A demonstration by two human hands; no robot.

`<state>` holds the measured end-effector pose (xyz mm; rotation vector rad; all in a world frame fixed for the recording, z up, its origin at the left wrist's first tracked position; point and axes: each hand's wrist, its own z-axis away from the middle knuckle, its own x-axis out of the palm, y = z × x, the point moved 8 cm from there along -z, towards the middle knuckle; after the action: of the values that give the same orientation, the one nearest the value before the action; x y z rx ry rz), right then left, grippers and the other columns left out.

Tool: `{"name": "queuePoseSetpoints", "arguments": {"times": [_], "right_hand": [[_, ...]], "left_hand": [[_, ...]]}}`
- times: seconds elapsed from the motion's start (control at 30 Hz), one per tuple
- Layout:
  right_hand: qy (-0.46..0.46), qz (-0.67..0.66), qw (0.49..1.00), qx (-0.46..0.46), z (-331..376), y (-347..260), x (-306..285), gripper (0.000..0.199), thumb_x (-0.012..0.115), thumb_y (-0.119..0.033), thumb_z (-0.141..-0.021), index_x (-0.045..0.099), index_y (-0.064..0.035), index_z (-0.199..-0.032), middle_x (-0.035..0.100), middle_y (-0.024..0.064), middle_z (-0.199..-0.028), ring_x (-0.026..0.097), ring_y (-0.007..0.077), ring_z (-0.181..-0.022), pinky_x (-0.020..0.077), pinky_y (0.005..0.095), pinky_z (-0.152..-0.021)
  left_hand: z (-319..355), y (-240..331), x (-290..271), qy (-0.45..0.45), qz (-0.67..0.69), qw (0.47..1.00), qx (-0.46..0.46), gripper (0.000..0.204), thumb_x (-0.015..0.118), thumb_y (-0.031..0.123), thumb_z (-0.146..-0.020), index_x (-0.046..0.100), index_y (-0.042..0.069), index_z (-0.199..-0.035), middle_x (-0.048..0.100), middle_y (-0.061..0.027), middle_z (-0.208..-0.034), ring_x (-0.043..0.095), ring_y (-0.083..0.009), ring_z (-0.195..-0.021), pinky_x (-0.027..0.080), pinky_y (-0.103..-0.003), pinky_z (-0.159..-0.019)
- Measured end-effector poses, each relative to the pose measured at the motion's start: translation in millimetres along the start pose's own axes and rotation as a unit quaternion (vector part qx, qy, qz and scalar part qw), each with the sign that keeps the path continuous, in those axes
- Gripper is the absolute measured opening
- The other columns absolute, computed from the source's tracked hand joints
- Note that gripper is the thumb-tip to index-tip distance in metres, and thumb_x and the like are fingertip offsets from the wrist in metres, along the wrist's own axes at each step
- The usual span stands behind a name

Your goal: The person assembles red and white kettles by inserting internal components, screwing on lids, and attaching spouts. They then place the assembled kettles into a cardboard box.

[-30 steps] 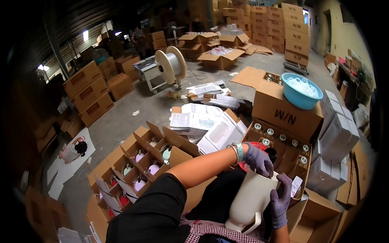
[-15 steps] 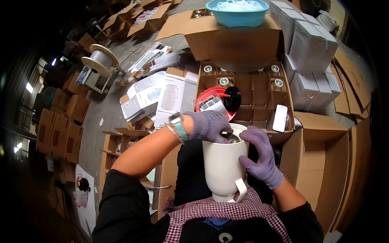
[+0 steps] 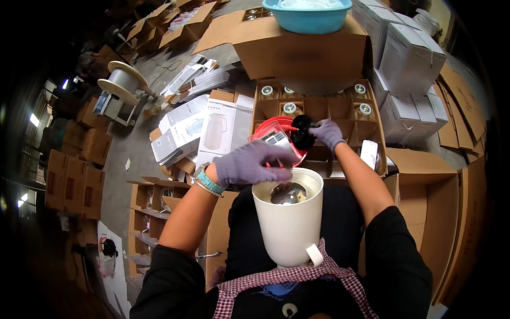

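Between my legs stands a white jug (image 3: 289, 228) with a handle at its near side. Its top is uncovered, and a shiny silvery inner piece (image 3: 288, 193) shows inside. Just above the jug's left rim hovers my left hand (image 3: 255, 164) in a purple knit glove, slightly blurred, its fingers apart with nothing seen in them. My right hand (image 3: 328, 134), gloved alike, has its fingers closed on the edge of a round black disc (image 3: 303, 133). The disc rests by a red basin (image 3: 267, 126), where a clear plastic piece with a printed label (image 3: 277, 139) also lies.
A divided carton (image 3: 340, 109) with several silver-capped bottles stands ahead, a phone (image 3: 368, 154) on its right edge. Behind it sits a blue basin (image 3: 308, 20). White boxes (image 3: 409, 58) are stacked at right, above an open carton (image 3: 419, 207). Printed box sleeves (image 3: 215, 125) lie left.
My right hand has left the jug's rim and reached forward to the black disc. My left hand has come up out of the jug's mouth and moved left, its fingers spreading.
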<state>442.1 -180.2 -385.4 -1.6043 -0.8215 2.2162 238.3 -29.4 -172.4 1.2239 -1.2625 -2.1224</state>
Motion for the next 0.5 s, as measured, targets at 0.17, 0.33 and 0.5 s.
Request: {"name": "queuePoseSetpoints", "arguments": {"times": [0.17, 0.33, 0.5], "right_hand": [[0.163, -0.191, 0.957, -0.145, 77, -64, -130, 0.033, 0.070, -0.030, -0.081, 0.073, -0.0038, -0.099, 0.073, 0.0117, -0.082, 0.071, 0.0195, -0.073, 0.0541, 0.0312, -0.070], [0.027, -0.248, 0.913, -0.323, 194, -154, -156, 0.034, 0.078, -0.012, -0.076, 0.072, -0.0008, -0.107, 0.072, 0.0120, -0.091, 0.070, 0.0162, -0.083, 0.0546, 0.0268, -0.074], [-0.140, -0.398, 0.821, -0.385, 241, -153, -122, 0.041, 0.083, -0.021, -0.069, 0.073, -0.0015, -0.104, 0.069, 0.0122, -0.110, 0.063, 0.0252, -0.107, 0.0476, 0.0373, -0.097]], "left_hand": [[9, -39, -45, 0.334, 0.073, 0.939, 0.030, 0.082, 0.072, 0.014, -0.088, 0.028, 0.013, -0.156, 0.047, -0.0180, -0.143, 0.056, -0.0232, -0.116, 0.052, -0.035, -0.094], [25, -30, -25, 0.335, 0.144, 0.926, 0.097, 0.111, 0.059, 0.075, -0.081, 0.019, 0.005, -0.157, 0.048, -0.0169, -0.143, 0.045, -0.0248, -0.133, 0.041, -0.039, -0.108], [66, 4, 23, 0.104, 0.144, 0.967, 0.184, 0.094, 0.072, 0.070, -0.075, 0.054, 0.001, -0.136, 0.057, -0.0154, -0.135, 0.053, -0.0279, -0.127, 0.037, -0.042, -0.112]]}}
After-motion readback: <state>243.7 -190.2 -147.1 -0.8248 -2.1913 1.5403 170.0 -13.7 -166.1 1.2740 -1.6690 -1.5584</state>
